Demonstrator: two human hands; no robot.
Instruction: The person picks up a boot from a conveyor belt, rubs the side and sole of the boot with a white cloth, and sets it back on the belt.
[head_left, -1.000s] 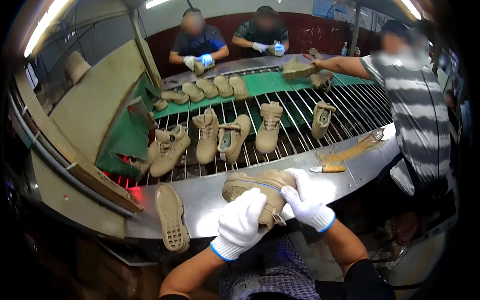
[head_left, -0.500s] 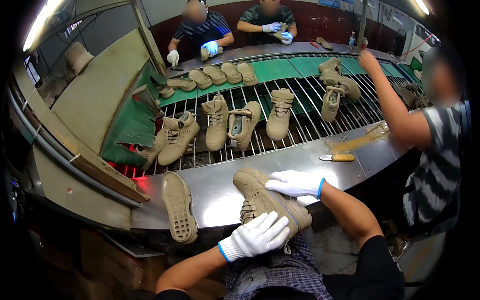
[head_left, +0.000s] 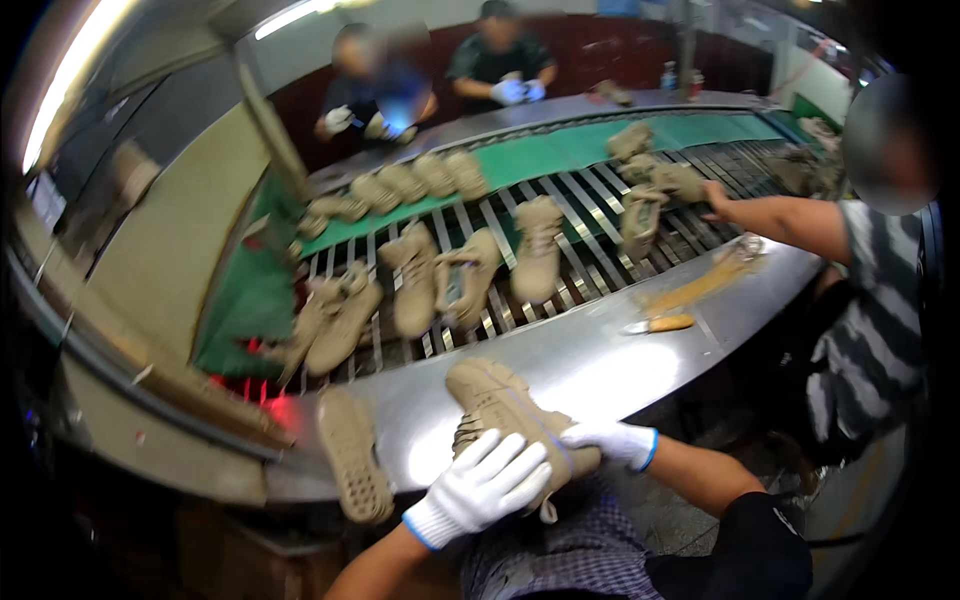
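Observation:
A tan lace-up boot (head_left: 522, 418) lies on its side across my lap, its toe at the edge of the metal counter. My left hand (head_left: 482, 485), in a white knit glove, presses over the lace and ankle side with the fingers laid along it. At the heel end my right hand (head_left: 610, 443), gloved too, grips the boot from the right. Its fingertips are partly hidden against the heel. Left of the boot, a loose tan sole (head_left: 352, 455) rests tread-up, overhanging the counter's near edge.
Past the metal counter (head_left: 560, 375), a rod conveyor (head_left: 500, 322) carries several tan boots, with soles on its green far strip (head_left: 540, 148). An orange-handled knife (head_left: 662, 324) lies on the counter at right. A co-worker's hand (head_left: 714, 200) touches boots there; two people work opposite.
My right hand has slid from the boot's midsole side to its heel. The boot has shifted slightly down and left in view. The right-hand co-worker's arm has lowered onto the conveyor boots.

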